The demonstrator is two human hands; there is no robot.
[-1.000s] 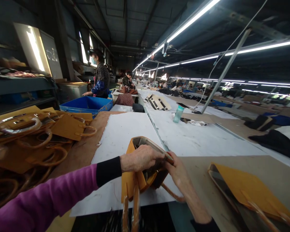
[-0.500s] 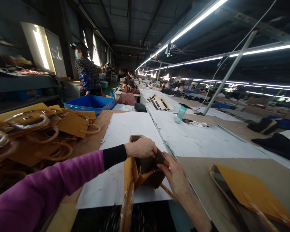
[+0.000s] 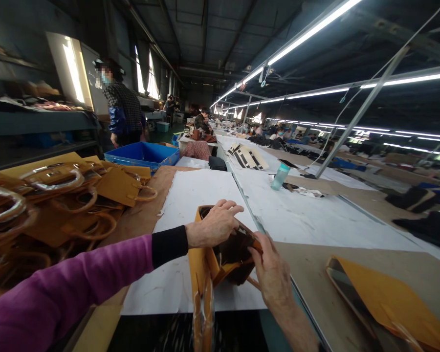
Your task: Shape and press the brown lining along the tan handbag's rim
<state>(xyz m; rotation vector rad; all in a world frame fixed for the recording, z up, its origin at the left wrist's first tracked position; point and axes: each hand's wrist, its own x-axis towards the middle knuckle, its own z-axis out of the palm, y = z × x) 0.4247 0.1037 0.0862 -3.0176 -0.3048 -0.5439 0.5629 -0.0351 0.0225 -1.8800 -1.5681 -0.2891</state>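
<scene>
A yellow-brown handbag (image 3: pixel 197 269) with a dark lining lies open on white paper (image 3: pixel 154 288) at the table's near edge, its plastic-wrapped handles hanging toward me. My left hand (image 3: pixel 217 224) is over the bag's opening, its fingers apart and partly spread. At the bag's right edge, my right hand (image 3: pixel 273 269) pinches the rim between thumb and fingers. Part of the bag's inside is hidden under my left hand.
Similar bags (image 3: pixel 113 186) are heaped at the left, with a blue bin (image 3: pixel 143 154) behind them. Another yellow bag (image 3: pixel 388 293) lies at the right. A teal bottle (image 3: pixel 280 177) stands farther back. A masked person (image 3: pixel 124 107) stands beyond the bin.
My left hand has lifted its fingers from the bag's edge and opened them. My right hand still grips the rim. The person at the back left has turned and moved an arm.
</scene>
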